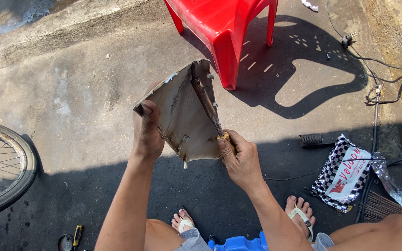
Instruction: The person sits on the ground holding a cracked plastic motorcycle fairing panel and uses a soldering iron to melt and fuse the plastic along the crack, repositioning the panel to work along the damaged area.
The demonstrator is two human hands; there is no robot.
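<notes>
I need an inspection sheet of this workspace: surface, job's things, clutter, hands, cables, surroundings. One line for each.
Surface: grey concrete ground, half in sun, half in shadow.
Job's things: dirty beige panel, held up off the ground; a tool with a wooden handle lies against its inner side.
Clutter: chequered packet, screwdriver, foil wrapper, dark comb-like part.
Hands: left hand grips the panel's left edge; right hand is closed on the tool's handle.
Cables: black cable with a plug, loose on the ground at right.
Surroundings: red plastic chair, wheel at left, broom at right.
</notes>
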